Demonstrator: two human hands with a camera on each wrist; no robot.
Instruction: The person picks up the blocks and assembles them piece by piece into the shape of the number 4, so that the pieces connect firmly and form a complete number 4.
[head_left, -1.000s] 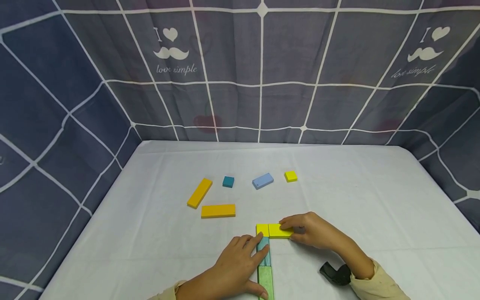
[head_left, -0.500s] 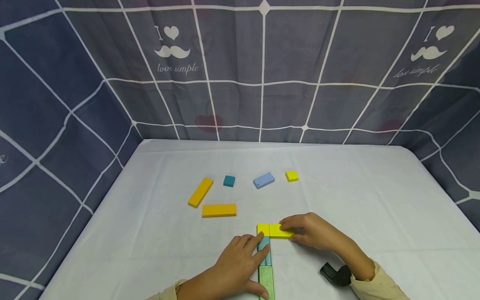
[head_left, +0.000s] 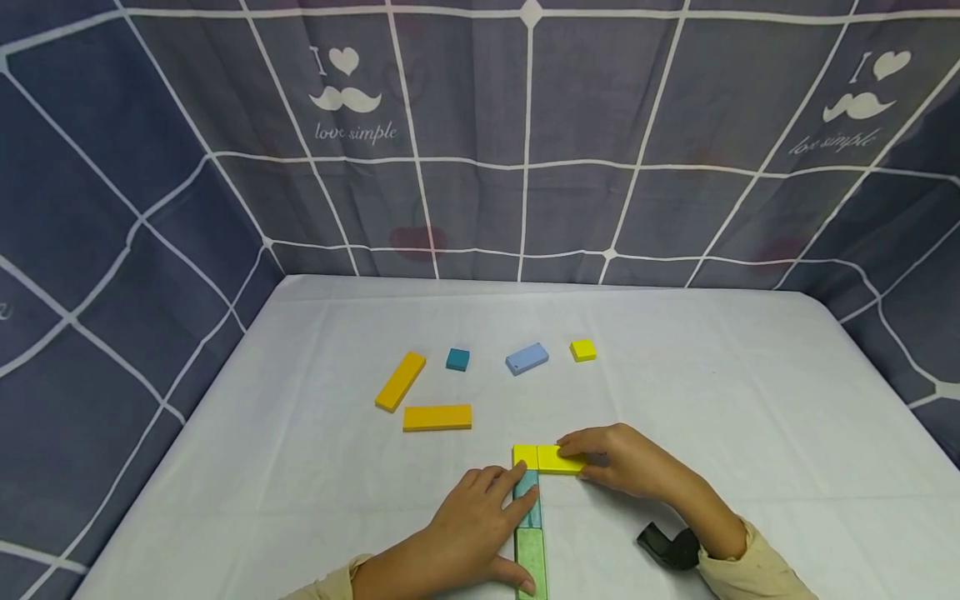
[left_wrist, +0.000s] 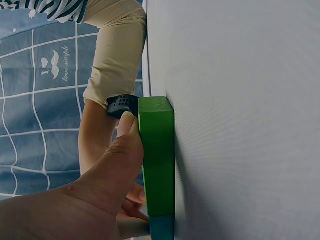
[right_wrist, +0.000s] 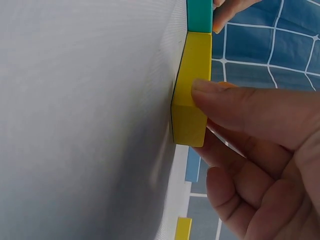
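In the head view, a green block point(head_left: 530, 546), a teal block point(head_left: 531, 515) and a small yellow block point(head_left: 524, 455) form a straight line on the white table. A longer yellow block point(head_left: 550, 462) meets the small one at its right, making a corner. My left hand point(head_left: 468, 533) spreads along the line, its thumb on the green block and its fingertips on the teal and small yellow blocks. My right hand point(head_left: 626, 458) pinches the longer yellow block near its right end; the right wrist view shows the thumb against this yellow block point(right_wrist: 195, 65).
Two orange blocks point(head_left: 437, 417) lie left of the corner. Farther back are a small dark teal block point(head_left: 457, 359), a light blue block point(head_left: 527, 358) and a small yellow square block point(head_left: 582, 350). A black device point(head_left: 669, 547) sits at the right wrist. Gridded cloth point(head_left: 480, 125) surrounds the table.
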